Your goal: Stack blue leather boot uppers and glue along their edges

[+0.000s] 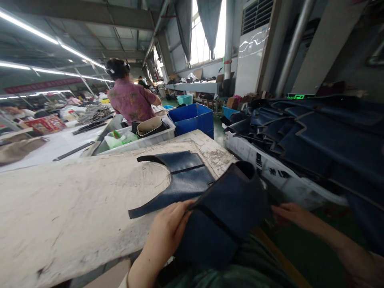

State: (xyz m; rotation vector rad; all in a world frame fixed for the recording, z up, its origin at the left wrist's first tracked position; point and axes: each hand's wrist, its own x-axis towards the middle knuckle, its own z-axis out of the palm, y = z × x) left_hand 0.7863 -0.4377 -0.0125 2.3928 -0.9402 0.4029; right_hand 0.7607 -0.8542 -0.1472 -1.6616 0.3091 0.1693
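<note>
A dark blue leather-like panel with a black strip across it is held up in front of my body. My left hand grips its left edge, thumb and fingers closed on it. Off to the right, my right hand pinches close by the panel's right edge; its fingertips are partly hidden in shadow. A second dark blue panel, with a curved cut-out and a black strip, lies flat on the worn pale table just beyond the held one.
A white crate on the right carries a high pile of dark blue panels. Past the table's far edge stand a blue bin and a white tub. A person in a purple shirt is beyond them.
</note>
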